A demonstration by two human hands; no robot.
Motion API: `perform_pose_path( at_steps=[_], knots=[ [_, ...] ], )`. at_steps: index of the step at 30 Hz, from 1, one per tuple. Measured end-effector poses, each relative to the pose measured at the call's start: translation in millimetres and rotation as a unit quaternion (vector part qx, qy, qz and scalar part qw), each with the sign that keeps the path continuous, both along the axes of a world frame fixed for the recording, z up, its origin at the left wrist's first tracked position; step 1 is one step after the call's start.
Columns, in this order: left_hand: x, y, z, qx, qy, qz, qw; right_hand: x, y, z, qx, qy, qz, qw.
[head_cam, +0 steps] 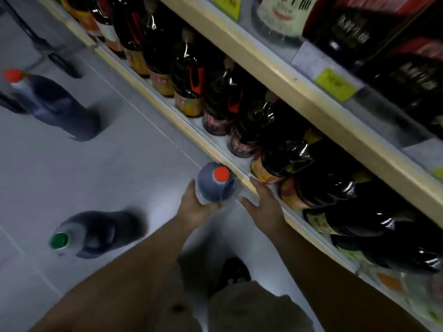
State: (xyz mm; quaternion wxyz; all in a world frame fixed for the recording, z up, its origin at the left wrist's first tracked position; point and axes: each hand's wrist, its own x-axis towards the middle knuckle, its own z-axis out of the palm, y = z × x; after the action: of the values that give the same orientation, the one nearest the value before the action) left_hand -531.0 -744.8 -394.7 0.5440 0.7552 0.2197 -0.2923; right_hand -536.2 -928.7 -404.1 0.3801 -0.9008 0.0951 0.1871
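Observation:
A dark jug with a red cap (pixel 215 183) stands upright just in front of the bottom shelf's wooden edge (pixel 182 123). My left hand (pixel 195 207) grips its near side, fingers curled round the body. To the jug's right, my right hand (pixel 262 202) hovers with straight fingers and touches nothing that I can make out. The bottom shelf holds a row of dark sauce bottles (pixel 239 111) with yellow and red labels.
A second red-capped jug (pixel 52 104) stands on the grey floor at the left. A green-capped jug (pixel 96 233) stands nearer, lower left. A trolley wheel (pixel 64 63) is at upper left. The upper shelf holds boxes and yellow price tags (pixel 335 85). My shoe (pixel 233 271) is below.

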Motion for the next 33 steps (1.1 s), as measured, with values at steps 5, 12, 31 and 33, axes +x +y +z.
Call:
perform_pose_path(
  at_steps=[5,12,31,33],
  knots=[
    [35,16,-90,0.019,-0.128,-0.124,0.984,31,3,-81,0.007,-0.05,0.032,0.998],
    [46,33,-122,-0.024,-0.183,-0.18,0.966,42,12,-122,0.09,-0.08,0.034,0.992],
    [39,31,52,-0.05,-0.093,-0.185,0.977,18,19,56,-0.238,-0.295,0.043,0.924],
    [35,28,109,-0.048,-0.098,-0.207,0.972,6,17,113,-0.259,-0.29,0.024,0.921]
  ],
)
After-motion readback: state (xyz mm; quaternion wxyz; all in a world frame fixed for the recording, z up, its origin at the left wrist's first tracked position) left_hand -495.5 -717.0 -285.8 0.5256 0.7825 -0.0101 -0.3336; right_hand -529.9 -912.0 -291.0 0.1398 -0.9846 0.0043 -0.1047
